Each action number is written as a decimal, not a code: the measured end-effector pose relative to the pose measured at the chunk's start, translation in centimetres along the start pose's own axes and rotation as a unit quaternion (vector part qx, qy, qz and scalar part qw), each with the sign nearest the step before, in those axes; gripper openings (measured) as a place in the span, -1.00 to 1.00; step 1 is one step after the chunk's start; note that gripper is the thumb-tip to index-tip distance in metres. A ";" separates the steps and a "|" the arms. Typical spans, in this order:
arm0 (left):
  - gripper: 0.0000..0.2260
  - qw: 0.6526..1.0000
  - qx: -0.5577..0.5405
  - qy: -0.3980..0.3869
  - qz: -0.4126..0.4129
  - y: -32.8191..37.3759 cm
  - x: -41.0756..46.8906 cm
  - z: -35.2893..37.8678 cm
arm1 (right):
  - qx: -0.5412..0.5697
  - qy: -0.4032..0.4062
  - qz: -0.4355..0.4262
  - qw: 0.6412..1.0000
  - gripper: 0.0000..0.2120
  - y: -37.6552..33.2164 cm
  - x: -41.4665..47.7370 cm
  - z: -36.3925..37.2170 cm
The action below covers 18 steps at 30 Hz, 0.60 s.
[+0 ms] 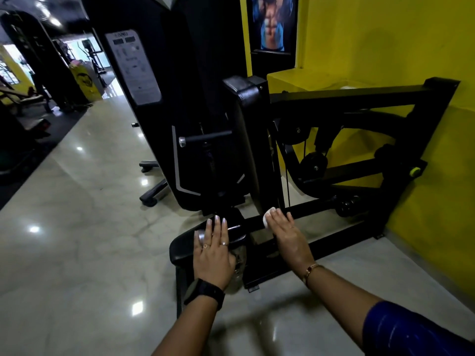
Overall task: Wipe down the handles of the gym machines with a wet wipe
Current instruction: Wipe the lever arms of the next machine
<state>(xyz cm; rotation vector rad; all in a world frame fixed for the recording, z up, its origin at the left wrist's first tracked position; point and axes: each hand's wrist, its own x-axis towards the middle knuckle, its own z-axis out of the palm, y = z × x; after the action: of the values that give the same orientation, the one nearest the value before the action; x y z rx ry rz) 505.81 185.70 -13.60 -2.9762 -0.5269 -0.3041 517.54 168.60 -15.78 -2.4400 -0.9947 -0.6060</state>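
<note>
A black gym machine (205,124) stands in front of me with an upright back pad (246,140) and a low seat pad (182,246). My left hand (213,253) lies flat, fingers straight, on a chrome-ended handle (237,255) at the seat. My right hand (286,235) reaches over the machine's black floor bar (311,205), fingers extended, with a white wet wipe (268,217) under the fingertips against the frame. Another chrome-tipped handle (203,138) sticks out to the left higher up.
A yellow wall (385,47) with a low ledge runs along the right. The machine's frame with pulleys (314,161) and cables fills the right side. Glossy tiled floor (77,214) spreads left. More machines (30,86) stand at the far left.
</note>
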 end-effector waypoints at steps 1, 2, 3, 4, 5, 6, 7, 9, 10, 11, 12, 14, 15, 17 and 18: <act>-0.12 1.000 -0.008 -0.011 -0.009 0.3 -0.1 -0.3 | 0.000 -0.001 -0.004 1.000 -0.23 -0.5 0.0 0.0; -0.16 0.999 -0.016 -0.022 -0.023 0.7 -0.3 -0.9 | 0.001 -0.004 -0.022 1.000 -0.23 -1.3 0.1 0.0; -0.20 0.999 -0.009 -0.016 -0.027 0.9 -0.4 -1.1 | 0.001 -0.009 -0.052 0.999 -0.24 -2.4 0.3 0.2; -0.22 1.000 0.001 -0.007 -0.029 0.9 -0.4 -1.0 | 0.000 -0.016 -0.090 0.996 -0.27 -3.8 0.5 0.4; -0.25 1.000 0.006 0.003 -0.030 0.7 -0.3 -0.9 | 0.006 -0.026 -0.127 0.992 -0.34 -5.3 0.8 0.7; -0.26 0.999 -0.002 0.008 -0.031 0.6 -0.2 -1.0 | 0.017 -0.029 -0.156 0.987 -0.44 -6.5 1.1 0.9; -0.28 0.999 -0.020 0.028 -0.026 0.3 -0.2 -0.7 | 0.025 -0.033 -0.171 0.984 -0.53 -7.1 1.4 1.2; -0.31 0.998 -0.051 0.041 -0.013 -0.6 -0.1 -0.4 | 0.011 -0.016 -0.179 0.984 -0.55 -6.7 1.9 1.4; -0.31 0.997 -0.064 0.050 -0.008 -0.7 -0.2 -0.2 | -0.001 -0.005 -0.183 0.983 -0.55 -5.5 1.7 1.3; -0.31 0.994 -0.089 0.057 0.000 -1.0 -0.4 -0.3 | -0.006 0.008 -0.172 0.985 -0.53 -4.2 1.4 1.3; -0.29 0.990 -0.127 0.062 0.002 -1.4 -0.6 -0.6 | 0.000 0.014 -0.139 0.990 -0.45 -3.3 1.1 1.2; -0.28 0.974 -0.217 0.065 -0.013 -1.7 -0.7 -1.1 | -0.002 0.008 -0.065 0.998 -0.27 -2.3 0.7 0.9; -0.29 0.966 -0.251 0.057 -0.013 -1.9 -0.6 -1.2 | -0.010 0.008 -0.047 0.999 -0.27 -2.7 0.7 0.9; -0.31 0.946 -0.316 0.065 -0.024 -2.1 -0.5 -1.0 | -0.014 0.018 -0.074 0.997 -0.41 -4.8 1.0 1.3; -0.32 0.934 -0.347 0.078 -0.037 -2.0 -0.4 -0.9 | -0.019 0.017 -0.100 0.995 -0.49 -6.0 1.2 1.6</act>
<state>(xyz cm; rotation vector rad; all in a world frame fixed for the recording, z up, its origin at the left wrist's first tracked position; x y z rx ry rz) 504.56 187.30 -12.63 -3.5496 -0.6163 -0.8950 514.34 173.99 -15.11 -2.3711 -1.2330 -0.7357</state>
